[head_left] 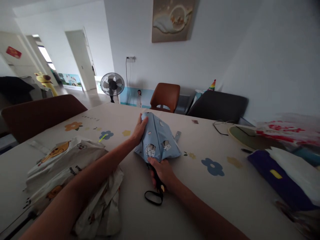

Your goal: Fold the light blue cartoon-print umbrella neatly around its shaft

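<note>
A light-blue folding umbrella (157, 138) printed with cartoon animals is held over the middle of the table, its canopy loosely gathered. My left hand (140, 129) is closed along the left edge of the canopy near its far end. At the near end, my right hand (162, 173) grips the black handle and the canopy's lower edge. A black wrist loop (153, 198) hangs from the handle. Left of my arms lies crumpled beige fabric (62, 166) with dog prints, partly covered by my left forearm. A dark rod (21, 225) shows beside it.
The white table (185, 200) has printed flowers. To the right are eyeglasses (221, 128), a green round mat (240, 138), a red-and-white plastic bag (287, 128) and a purple pack (277, 180). Chairs (166, 96) and a standing fan (112, 85) are beyond the table.
</note>
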`<state>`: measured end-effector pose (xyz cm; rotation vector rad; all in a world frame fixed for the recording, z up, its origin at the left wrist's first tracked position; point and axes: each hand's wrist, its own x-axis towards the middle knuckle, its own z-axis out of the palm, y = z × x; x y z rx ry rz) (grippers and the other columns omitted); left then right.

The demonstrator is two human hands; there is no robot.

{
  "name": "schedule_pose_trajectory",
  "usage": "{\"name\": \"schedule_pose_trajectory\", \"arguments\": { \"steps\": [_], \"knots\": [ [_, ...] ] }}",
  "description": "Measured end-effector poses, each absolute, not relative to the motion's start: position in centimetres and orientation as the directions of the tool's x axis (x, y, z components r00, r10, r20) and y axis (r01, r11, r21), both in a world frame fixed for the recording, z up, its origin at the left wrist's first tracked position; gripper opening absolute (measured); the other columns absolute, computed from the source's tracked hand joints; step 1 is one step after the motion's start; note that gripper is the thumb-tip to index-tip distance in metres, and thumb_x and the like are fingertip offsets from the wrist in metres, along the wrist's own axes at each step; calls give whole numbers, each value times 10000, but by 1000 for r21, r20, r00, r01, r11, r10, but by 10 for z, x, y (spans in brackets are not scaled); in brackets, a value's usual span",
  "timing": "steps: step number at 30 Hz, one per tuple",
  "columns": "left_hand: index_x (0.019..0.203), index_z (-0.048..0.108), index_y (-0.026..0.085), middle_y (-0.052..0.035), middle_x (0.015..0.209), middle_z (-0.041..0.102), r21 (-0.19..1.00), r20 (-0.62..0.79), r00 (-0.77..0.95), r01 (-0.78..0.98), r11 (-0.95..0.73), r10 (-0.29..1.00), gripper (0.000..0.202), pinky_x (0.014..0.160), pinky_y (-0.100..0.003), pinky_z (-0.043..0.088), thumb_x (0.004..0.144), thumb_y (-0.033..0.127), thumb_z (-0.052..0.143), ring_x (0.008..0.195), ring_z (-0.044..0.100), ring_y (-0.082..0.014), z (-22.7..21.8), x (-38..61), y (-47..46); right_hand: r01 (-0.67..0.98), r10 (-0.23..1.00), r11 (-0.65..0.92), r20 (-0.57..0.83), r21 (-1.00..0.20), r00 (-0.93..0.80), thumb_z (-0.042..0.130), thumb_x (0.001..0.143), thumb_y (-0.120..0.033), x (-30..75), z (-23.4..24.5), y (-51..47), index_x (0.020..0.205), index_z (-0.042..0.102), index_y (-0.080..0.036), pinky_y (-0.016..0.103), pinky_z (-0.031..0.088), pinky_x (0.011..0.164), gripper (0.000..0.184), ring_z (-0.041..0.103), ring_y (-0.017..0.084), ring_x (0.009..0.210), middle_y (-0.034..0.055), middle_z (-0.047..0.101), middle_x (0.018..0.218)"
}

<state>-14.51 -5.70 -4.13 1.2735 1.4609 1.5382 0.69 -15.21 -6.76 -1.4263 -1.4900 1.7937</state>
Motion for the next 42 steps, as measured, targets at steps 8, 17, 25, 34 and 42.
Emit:
{"name": "schedule_pose_trajectory", "arguments": {
  "steps": [8,17,25,34,42],
  "knots": [
    [1451,127,220,-4,1525,105,985,165,-302,100,-141,939,737,1142,-315,126,849,627,250,1395,116,-194,-60,-129,-63,174,814,-411,-446,-895,-372,471,794,-470,8,-69,-152,460,428,-190,207,344,229,438,411,107,227,-33,398,287],
    [1386,290,166,-67,1487,259,885,335,-103,374,-276,937,511,1125,-320,176,926,359,182,1374,203,-167,-86,-111,-70,-28,816,-463,-414,-886,-405,463,780,-497,15,-72,-147,471,400,-194,197,335,248,438,410,102,243,-30,404,298],
    [1253,461,124,-153,1406,382,610,312,-105,784,-114,944,506,1090,-434,240,751,88,406,1326,308,-246,-98,-124,-58,-174,908,-387,-341,-905,-245,520,749,-429,14,-73,-138,492,424,-185,202,369,255,366,405,85,256,-59,404,352],
    [1035,548,181,-106,1216,527,423,767,-75,807,-413,637,283,1044,-392,322,793,140,408,1204,415,-212,-15,-135,-55,59,872,-388,-387,-920,-299,487,776,-355,8,-70,-139,445,451,-189,209,364,253,372,442,119,245,-18,434,295],
    [1004,613,188,-104,1151,590,147,549,213,927,-344,808,277,1099,-469,63,846,280,405,1183,424,-264,26,-82,-23,100,866,-376,-388,-921,-315,488,785,-350,8,-69,-139,421,435,-195,214,363,257,399,444,122,242,-13,430,293]
  ]
}}
